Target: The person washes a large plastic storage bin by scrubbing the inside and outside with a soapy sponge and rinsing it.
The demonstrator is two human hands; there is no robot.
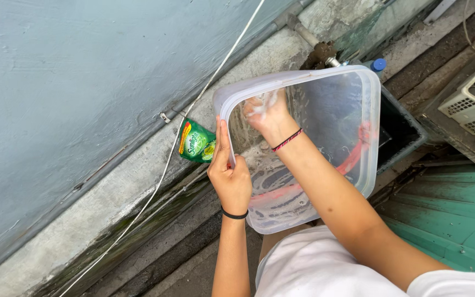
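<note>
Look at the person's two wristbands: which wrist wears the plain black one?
The left hand, gripping the clear plastic container's rim, wears the plain black band. The right hand, soapy inside the container, wears a red-and-black braided one.

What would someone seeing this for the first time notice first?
A big clear plastic tub fills the middle, tilted and streaked with suds. The left hand grips its rim while the soapy right hand reaches inside. A green sachet lies on the concrete ledge just left of it.
</note>
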